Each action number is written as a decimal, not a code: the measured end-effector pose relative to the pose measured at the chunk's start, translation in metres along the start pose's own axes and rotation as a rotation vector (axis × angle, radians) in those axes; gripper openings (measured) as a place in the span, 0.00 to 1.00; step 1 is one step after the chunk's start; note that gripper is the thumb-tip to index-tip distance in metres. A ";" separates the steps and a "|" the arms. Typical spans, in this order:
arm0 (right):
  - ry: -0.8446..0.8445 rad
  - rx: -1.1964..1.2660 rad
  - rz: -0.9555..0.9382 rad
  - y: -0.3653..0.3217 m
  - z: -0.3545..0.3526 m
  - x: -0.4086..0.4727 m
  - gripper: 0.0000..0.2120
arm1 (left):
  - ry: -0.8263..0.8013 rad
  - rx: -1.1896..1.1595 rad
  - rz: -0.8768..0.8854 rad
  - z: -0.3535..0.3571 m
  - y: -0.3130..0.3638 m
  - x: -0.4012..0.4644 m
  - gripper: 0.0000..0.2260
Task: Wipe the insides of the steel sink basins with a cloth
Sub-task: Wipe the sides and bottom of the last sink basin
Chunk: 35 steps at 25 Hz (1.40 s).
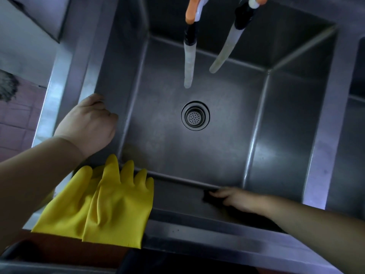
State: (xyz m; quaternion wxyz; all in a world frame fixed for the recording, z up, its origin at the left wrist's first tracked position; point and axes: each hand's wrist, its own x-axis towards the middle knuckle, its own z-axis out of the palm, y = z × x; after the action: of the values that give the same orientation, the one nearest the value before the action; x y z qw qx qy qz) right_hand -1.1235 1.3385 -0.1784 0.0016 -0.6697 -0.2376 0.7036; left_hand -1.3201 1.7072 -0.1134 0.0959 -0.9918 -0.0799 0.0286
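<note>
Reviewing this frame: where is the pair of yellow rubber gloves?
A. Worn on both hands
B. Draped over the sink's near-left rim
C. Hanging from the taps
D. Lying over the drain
B: the yellow gloves lie flat over the near-left rim of the sink, while the left hand and the right hand are both bare.

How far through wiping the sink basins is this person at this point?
Done: cannot tell; the basin floor shows no obvious debris around the drain. In hand: the right hand presses a dark cloth against the near wall, while the left hand grips the left rim. Left: at least the neighbouring basin at the right edge. The yellow gloves lie unused on the front rim.
</note>
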 end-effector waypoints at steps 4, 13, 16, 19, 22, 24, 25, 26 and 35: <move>0.024 -0.080 0.122 0.004 0.002 -0.008 0.23 | 0.033 -0.010 0.030 0.001 -0.002 -0.003 0.10; -0.158 -0.002 -0.272 -0.113 0.042 0.018 0.24 | 0.068 -0.042 0.025 0.000 -0.002 -0.001 0.10; -0.111 0.135 -0.177 -0.064 0.023 -0.007 0.23 | 0.084 -0.024 0.030 0.002 -0.001 -0.002 0.11; 0.067 0.027 0.117 -0.005 -0.001 -0.023 0.22 | 0.094 0.004 0.047 0.001 -0.001 -0.002 0.10; 0.145 -0.170 0.284 0.007 -0.017 -0.012 0.17 | 0.086 0.026 0.045 0.002 0.000 -0.001 0.11; 0.271 -0.242 0.224 -0.005 -0.029 0.003 0.15 | 0.079 0.020 0.044 0.003 0.000 -0.002 0.12; 0.366 -0.276 0.139 -0.013 -0.038 0.012 0.16 | 0.078 0.016 0.040 0.003 0.000 -0.002 0.12; 0.462 -0.316 0.023 -0.022 -0.046 0.020 0.18 | 0.072 0.014 0.036 0.003 0.000 -0.002 0.12; 0.194 -1.152 -0.548 -0.059 0.003 0.109 0.26 | 0.034 -0.011 0.022 0.005 -0.002 -0.001 0.12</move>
State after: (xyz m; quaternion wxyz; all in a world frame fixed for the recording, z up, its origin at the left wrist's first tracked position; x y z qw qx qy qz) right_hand -1.1559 1.4249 -0.2615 -0.1571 -0.5388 -0.7385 0.3735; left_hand -1.3221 1.7097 -0.1175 0.0917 -0.9934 -0.0676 0.0121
